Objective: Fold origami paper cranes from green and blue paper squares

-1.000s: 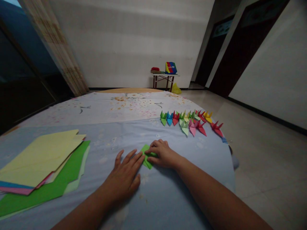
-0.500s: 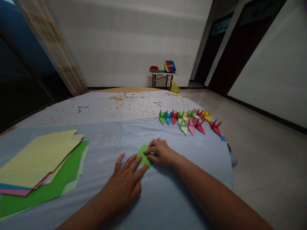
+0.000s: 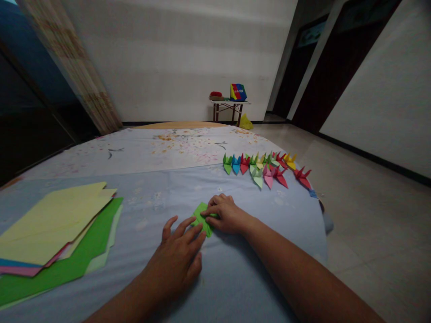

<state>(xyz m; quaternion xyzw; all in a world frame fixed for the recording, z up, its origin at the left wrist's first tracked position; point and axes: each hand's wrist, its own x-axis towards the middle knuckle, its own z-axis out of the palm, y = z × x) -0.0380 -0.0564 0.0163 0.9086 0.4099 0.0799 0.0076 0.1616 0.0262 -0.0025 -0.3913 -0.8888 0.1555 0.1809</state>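
A small piece of folded green origami paper (image 3: pixel 203 219) lies flat on the blue cloth in front of me. My right hand (image 3: pixel 225 214) bends over its right side, with curled fingers gripping and pressing that edge. The fingertips cover part of the paper. From the lower left, my left hand (image 3: pixel 180 249) reaches in with fingers spread, and some fingertips rest on the paper's left and near edges. Beyond my right hand stand several folded paper cranes (image 3: pixel 268 176) in green, blue, red, pink and yellow.
To the left lies a stack of coloured paper sheets (image 3: pixel 57 220), yellow on top. The round table carries a blue and white floral tablecloth (image 3: pixel 141 154), its edge curving away at the right. Farther back, a small table (image 3: pixel 230 102) with a colourful box stands against the wall.
My left fingers have shifted slightly on the green paper, the thumb moving a little to the right. My right hand stays almost still on the paper's right side.
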